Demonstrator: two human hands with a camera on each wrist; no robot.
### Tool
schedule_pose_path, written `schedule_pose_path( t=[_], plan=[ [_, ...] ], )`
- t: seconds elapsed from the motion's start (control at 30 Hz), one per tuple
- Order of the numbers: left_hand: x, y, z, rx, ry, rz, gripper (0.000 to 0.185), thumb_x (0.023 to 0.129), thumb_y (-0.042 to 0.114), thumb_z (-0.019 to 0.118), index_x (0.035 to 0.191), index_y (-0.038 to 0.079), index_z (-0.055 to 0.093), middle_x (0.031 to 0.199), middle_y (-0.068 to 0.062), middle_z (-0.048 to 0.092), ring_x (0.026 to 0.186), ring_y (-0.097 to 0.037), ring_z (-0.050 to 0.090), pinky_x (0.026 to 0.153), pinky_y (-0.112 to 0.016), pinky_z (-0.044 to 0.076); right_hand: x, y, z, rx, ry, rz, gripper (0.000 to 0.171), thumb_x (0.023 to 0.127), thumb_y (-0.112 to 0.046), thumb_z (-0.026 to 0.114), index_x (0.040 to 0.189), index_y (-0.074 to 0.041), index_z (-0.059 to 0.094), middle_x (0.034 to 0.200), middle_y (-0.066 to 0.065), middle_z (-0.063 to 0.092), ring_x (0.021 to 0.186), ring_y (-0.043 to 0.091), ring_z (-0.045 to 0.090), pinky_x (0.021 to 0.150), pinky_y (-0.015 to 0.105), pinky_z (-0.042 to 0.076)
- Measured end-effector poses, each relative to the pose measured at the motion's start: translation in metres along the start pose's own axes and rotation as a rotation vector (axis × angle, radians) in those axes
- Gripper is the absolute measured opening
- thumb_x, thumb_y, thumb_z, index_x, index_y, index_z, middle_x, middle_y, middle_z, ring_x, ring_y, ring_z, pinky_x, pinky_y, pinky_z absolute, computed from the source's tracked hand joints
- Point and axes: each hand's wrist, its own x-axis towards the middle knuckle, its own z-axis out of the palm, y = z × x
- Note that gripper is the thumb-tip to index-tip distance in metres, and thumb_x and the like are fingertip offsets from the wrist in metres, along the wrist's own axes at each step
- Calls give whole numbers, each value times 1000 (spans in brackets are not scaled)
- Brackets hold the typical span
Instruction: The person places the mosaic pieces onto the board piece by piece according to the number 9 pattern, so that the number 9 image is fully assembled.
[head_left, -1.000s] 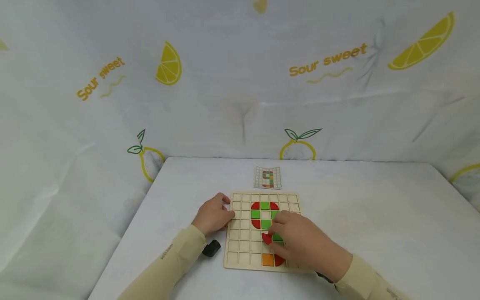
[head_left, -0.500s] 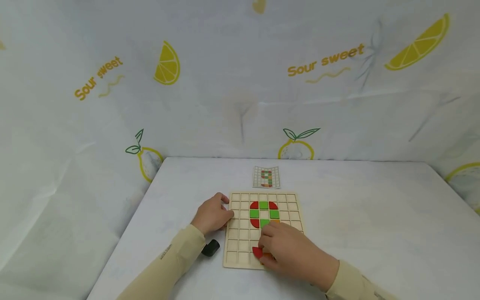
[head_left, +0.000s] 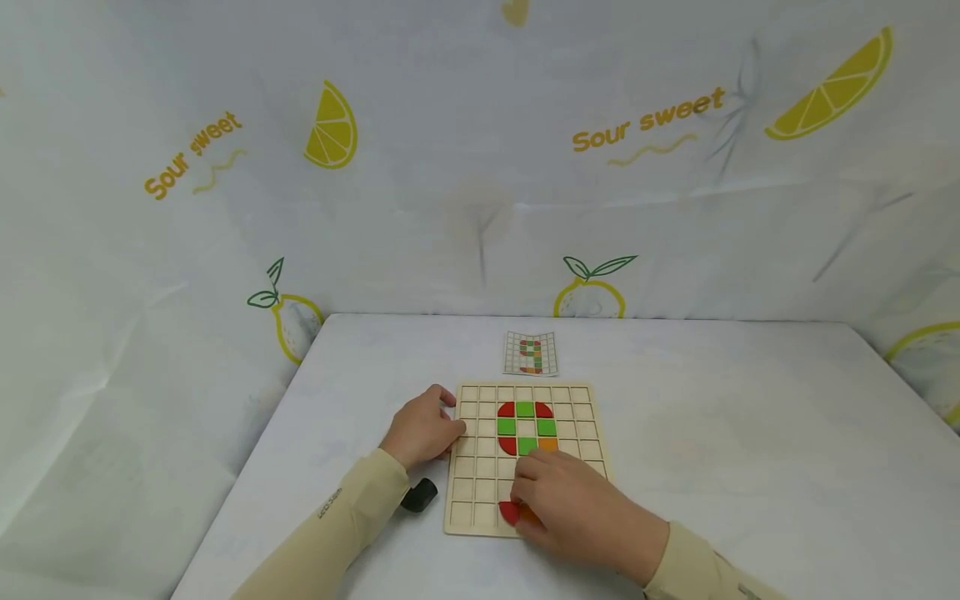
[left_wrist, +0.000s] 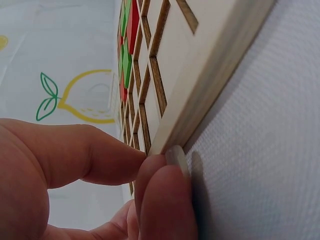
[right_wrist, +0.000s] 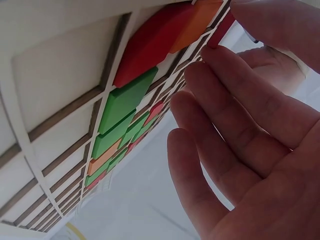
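A wooden grid board [head_left: 480, 467] lies on the white table, bearing red, green and orange pieces. My left hand [head_left: 423, 429] grips its left edge, with the thumb on top and a fingertip [left_wrist: 172, 160] at the side of the board [left_wrist: 210, 65]. My right hand [head_left: 525, 496] covers the board's lower right. Its thumb and index finger pinch a red quarter-round piece [head_left: 510, 511] in the bottom row, just left of an orange piece [head_left: 529, 516]. In the right wrist view the held red piece [right_wrist: 218, 34] shows beyond the orange piece [right_wrist: 197, 20] and another red one [right_wrist: 155, 40].
A small pattern card [head_left: 531, 353] lies beyond the board. A black object [head_left: 420, 494] sits by my left sleeve. Lemon-print cloth walls close the table on the back and both sides. Bare tabletop stretches to the right of the board.
My right hand has carried the red piece from the board's middle rows down to the bottom row, uncovering an orange piece higher up. The left hand has stayed on the edge.
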Motion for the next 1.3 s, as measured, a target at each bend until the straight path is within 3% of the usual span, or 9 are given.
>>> schedule_pose_path(
  t=[0.6,0.9,1.3],
  plan=[
    [-1,1,0,-3,1,0,38,94,18,72,129,8,61,89,-3,68,61,-15,68,61,-28,50,0,-1,3,-33,11,-15,13,93,-33,84,97,-21,78,96,-10,64,91,9,54,90,32,57],
    [-2,2,2,0,1,-5,39,94,18,72,130,8,61,89,-3,68,61,-15,67,61,-28,50,0,-1,2,-6,-40,35,15,93,-35,84,98,-22,80,101,-10,67,96,9,57,92,34,58],
    [-1,2,2,13,1,6,38,95,18,72,130,7,61,88,-4,68,61,-15,68,62,-29,50,-3,4,-2,2,-26,51,17,92,-36,84,100,-22,79,100,-12,66,93,8,55,91,33,56]
  ],
)
